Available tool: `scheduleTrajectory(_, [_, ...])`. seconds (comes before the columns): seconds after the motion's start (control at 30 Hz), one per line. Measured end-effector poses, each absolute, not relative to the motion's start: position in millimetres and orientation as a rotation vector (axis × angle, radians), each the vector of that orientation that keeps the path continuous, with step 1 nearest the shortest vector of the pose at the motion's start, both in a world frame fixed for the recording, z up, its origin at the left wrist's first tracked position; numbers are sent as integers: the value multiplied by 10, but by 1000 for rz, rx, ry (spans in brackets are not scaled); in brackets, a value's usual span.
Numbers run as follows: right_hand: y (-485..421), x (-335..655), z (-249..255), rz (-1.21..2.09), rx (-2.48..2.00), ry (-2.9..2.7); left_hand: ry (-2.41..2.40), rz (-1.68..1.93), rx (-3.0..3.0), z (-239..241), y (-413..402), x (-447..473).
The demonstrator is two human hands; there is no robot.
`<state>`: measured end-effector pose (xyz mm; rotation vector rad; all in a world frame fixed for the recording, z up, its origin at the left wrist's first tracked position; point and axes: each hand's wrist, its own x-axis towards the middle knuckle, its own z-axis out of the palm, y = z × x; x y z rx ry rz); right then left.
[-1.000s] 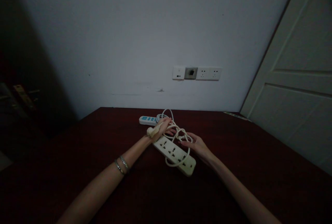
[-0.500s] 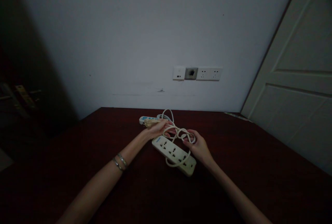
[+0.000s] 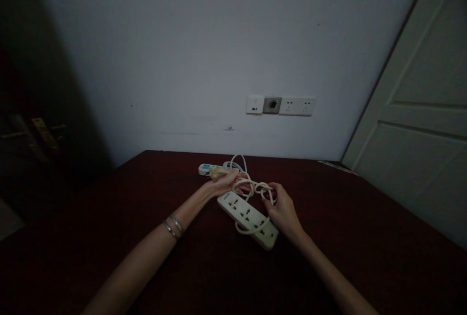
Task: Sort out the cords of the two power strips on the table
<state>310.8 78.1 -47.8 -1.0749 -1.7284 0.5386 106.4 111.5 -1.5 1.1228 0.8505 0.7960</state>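
Observation:
A white power strip (image 3: 249, 218) lies slantwise on the dark red table, with a loop of its cable across its near end. Above its far end the white cable (image 3: 261, 186) is looped and knotted between my two hands. My left hand (image 3: 230, 183) is closed around part of the tangle, palm partly up, with a pale yellowish bundle (image 3: 216, 172) by its wrist side. My right hand (image 3: 281, 208) pinches a loop of the cable between thumb and fingers. Behind my left hand lies a second power strip (image 3: 205, 169), white with blue sockets, partly hidden.
The dark red table (image 3: 175, 276) runs back to a pale wall (image 3: 189, 62). Wall sockets (image 3: 297, 106) and a grey switch plate (image 3: 272, 105) sit above it. A white panelled door (image 3: 419, 149) stands at right; a dark door with a brass handle (image 3: 45, 132) is at left.
The view has shifted slightly, so everything sits a little further right. My right hand has its loop of cable drawn a bit narrower; both hands keep their hold.

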Motion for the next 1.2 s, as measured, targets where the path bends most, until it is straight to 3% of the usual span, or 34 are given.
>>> scheduleTrajectory(0.4, [921,2918,-681,928,-1061,-1343,942,923,1316,-47,1059,1179])
scheduleTrajectory(0.83, [966,2820,-662,1062,-1078,-1264,945,877,1564,-48,1087,1189])
scheduleTrajectory(1.07, [1013,2812,-663,1454,-869,-1159,861,811,1732,51,999,1133])
scheduleTrajectory(1.2, [1097,2842,-650,1507,-896,-1191,828,795,1691,21,1005,1115])
